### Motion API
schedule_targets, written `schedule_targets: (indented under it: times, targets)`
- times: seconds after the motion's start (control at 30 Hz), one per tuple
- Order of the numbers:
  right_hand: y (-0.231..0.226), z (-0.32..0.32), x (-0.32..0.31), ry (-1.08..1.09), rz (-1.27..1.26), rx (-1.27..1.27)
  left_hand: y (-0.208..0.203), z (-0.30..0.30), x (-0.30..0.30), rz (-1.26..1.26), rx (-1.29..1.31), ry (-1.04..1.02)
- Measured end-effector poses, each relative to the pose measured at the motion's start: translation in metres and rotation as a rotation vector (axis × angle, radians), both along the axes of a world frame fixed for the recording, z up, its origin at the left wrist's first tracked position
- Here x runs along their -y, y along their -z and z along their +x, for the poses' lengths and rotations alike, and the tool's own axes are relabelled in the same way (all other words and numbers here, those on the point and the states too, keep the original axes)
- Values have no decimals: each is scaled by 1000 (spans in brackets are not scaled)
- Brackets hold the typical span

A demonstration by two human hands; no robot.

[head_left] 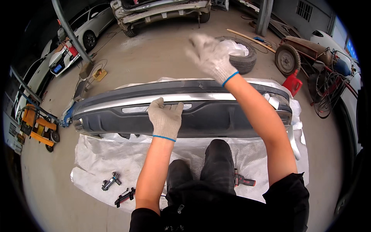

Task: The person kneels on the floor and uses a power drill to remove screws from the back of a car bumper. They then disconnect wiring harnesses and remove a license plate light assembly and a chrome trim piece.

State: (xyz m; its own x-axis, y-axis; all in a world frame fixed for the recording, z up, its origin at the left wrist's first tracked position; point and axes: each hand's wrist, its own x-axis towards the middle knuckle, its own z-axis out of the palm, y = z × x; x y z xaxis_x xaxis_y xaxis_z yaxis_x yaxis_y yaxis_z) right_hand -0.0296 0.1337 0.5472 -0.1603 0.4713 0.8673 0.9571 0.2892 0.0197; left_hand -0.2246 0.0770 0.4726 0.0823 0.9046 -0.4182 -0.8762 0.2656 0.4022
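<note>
A dark grey car bumper (216, 120) with a silver trim strip (133, 102) lies crosswise before my knees, on a white padded sheet (100, 154). My left hand (166, 118), in a pale knitted glove with a blue cuff, grips the bumper's middle at the slot below the strip; its fingertips are partly hidden. Above the bumper's far edge, my right hand (210, 56) is raised in a matching glove. Motion blurs it, but its fingers look apart and nothing shows in them.
Power tools (111, 181) and a red-black tool (125, 197) lie left of my legs, a cordless driver (244, 180) to the right. Beyond the bumper are a tyre (245, 60), a red jug (292, 82) and a wheeled compressor (309, 52). A stripped car (162, 13) stands farther back.
</note>
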Motion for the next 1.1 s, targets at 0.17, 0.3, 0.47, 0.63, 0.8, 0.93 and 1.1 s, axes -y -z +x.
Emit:
schedule_targets:
  times: [0.17,0.3,0.47,0.63,0.8,0.93,1.1]
  targets:
    - [84,3,7,-29,-850,106,27,-37,22,133,40,180]
    - [86,-8,26,-118,-769,86,34,-62,45,192,-52,266]
    - [86,-5,40,-116,-823,98,31,-88,63,156,-368,357]
    - [79,-14,47,-125,-819,56,26,-126,65,384,-1137,203]
    - [76,-10,38,-24,-958,69,15,-149,16,974,-2184,-255]
    - [93,-4,28,-107,-836,67,31,-143,22,603,-1688,-156]
    - [79,-16,29,-47,-905,-42,13,-146,7,1339,-2394,-166]
